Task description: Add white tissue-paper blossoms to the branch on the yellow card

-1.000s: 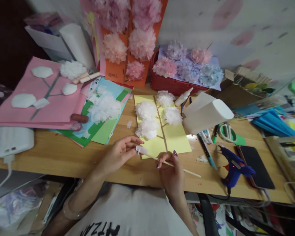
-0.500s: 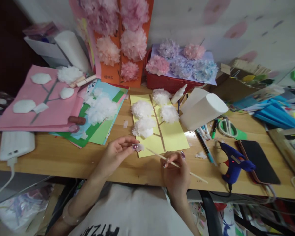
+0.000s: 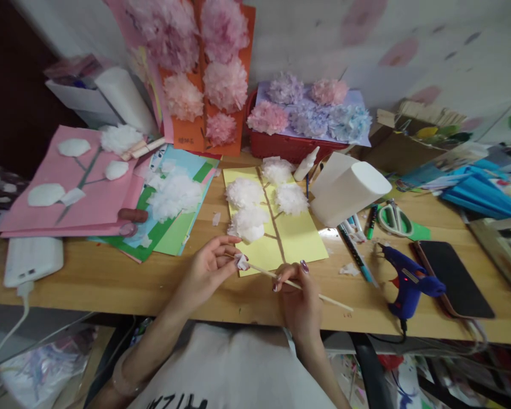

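My left hand (image 3: 208,267) pinches a small piece of white tissue paper (image 3: 241,262) at the tip of a thin wooden stick (image 3: 323,297). The stick is gripped by my right hand (image 3: 297,292), fingers closed round its middle, just above the wooden table's front edge (image 3: 111,295). Right behind both hands lies a yellow card (image 3: 296,238) with a brown branch and several white tissue flowers (image 3: 243,192) stuck on it.
A blue glue gun (image 3: 406,281) and a black phone (image 3: 449,278) lie to the right, beside pens (image 3: 355,250) and scissors (image 3: 394,218). A white paper roll (image 3: 351,190), a red basket (image 3: 281,147) of tissue flowers, pink (image 3: 89,196) and green cards (image 3: 174,230) and a white power bank (image 3: 32,258) surround the work.
The stick tip and the tissue piece, apart half a second ago, have come together again at my left fingertips. The view shifted slightly.
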{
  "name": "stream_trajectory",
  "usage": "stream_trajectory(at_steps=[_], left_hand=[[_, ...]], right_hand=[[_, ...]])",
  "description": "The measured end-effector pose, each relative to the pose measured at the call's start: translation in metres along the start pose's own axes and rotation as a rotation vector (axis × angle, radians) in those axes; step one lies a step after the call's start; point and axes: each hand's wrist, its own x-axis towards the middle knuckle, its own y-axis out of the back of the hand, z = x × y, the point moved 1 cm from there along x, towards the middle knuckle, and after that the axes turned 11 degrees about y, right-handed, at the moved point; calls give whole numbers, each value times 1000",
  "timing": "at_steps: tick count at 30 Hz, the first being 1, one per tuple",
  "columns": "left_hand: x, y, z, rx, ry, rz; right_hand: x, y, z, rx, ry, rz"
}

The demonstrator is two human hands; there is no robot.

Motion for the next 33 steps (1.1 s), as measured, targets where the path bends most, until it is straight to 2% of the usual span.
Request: stream_trajectory(at_steps=[4,10,17,21,24,26,31,33], left_hand=[[0,-1,-1,-7,5,-40],[-2,0,-1,-112,18,-65],[-3,8,-5,-72,46,87],[1,16,-7,13,-5,150],[7,18,-6,186,-116,173],[11,17,-5,332,-250,221],[18,9,-7,876,-751,408],[21,7,-10,1082,-899,455]], right_hand=[[-1,0,2,-22,27,45],[-5,-2,1,-113,92,23],[-16,-4,3,-201,158,-84],[-18,-3,5,-161,157,-16],[-17,0,5,-168,169,54],[-16,1,6,-216,170,41],[-15,3,11,-398,119,-50],[-15,2,12,-430,121,-54]])
